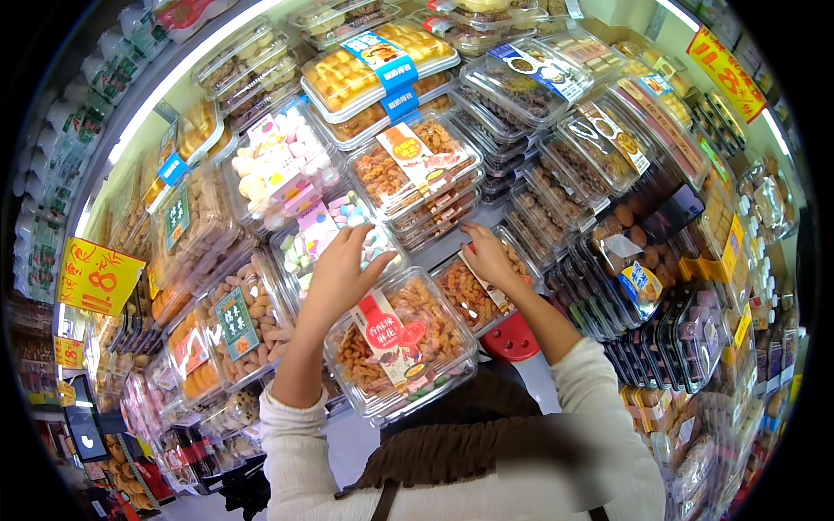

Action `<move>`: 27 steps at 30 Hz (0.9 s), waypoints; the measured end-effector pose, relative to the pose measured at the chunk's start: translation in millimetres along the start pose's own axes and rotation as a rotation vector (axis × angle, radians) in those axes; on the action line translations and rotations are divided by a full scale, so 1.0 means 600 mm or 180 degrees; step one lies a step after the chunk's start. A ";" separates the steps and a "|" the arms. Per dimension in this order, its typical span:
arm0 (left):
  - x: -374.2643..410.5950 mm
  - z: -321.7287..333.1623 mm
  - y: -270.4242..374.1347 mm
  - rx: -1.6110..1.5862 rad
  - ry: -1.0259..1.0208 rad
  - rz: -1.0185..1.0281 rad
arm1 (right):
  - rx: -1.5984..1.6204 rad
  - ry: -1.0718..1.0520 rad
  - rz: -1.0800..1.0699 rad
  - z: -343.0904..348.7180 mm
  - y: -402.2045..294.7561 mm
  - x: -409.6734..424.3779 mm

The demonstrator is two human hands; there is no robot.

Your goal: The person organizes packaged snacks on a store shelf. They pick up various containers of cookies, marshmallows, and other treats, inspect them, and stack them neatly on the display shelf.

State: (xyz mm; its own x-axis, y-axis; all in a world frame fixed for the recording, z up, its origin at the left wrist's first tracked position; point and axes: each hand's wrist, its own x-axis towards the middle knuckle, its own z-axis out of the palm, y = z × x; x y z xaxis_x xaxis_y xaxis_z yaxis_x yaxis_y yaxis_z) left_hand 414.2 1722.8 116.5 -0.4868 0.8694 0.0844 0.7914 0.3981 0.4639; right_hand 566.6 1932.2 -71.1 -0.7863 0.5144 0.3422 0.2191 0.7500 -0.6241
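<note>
My left hand [345, 264] is over a clear plastic box of pastel marshmallows [303, 264], its thumb and fingers apart; contact with the lid is unclear. Beside it, my right hand [492, 260] lies over the far part of a clear box of fried dough twists [459, 290]. Its fingertips reach the box's far edge, and whether they grip is hidden. Closest to my body, a larger box of dough twists [423, 309] with a red and cream paper band sits tilted on another box. Further back stands a stack of similar dough-twist boxes [417, 163].
Boxes of peanuts [251, 322] flank my left arm. Stacked dark-bottomed trays [638, 280] stand by my right arm. Bread boxes [378, 65] and more marshmallows [280, 159] rise behind. Yellow price signs [101, 277] hang at the sides. A red perforated stool seat [511, 338] shows below.
</note>
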 end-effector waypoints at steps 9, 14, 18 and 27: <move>0.139 0.069 -0.021 0.0920 0.0257 0.0568 | -0.0665 -0.0457 -0.0178 0.051 0.027 0.058; 0.117 0.077 0.010 0.1210 0.0264 0.0828 | -0.0342 -0.0488 -0.0230 0.030 0.025 0.040; 0.129 0.060 0.010 0.0653 0.0271 0.0754 | -0.0345 -0.0684 -0.0247 0.007 0.037 0.029; 0.306 0.036 -0.095 -0.0389 -0.1042 -0.0260 | -0.0824 -0.1278 -0.0872 -0.039 0.023 0.022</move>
State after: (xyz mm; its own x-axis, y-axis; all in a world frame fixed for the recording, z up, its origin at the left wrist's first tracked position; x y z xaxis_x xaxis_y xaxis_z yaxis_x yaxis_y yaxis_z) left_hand 287.9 1865.9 86.5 -0.3867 0.8918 -0.2350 0.6953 0.4493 0.5610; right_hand 572.6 1959.0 -58.8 -0.9820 0.1251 0.1413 0.0706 0.9380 -0.3394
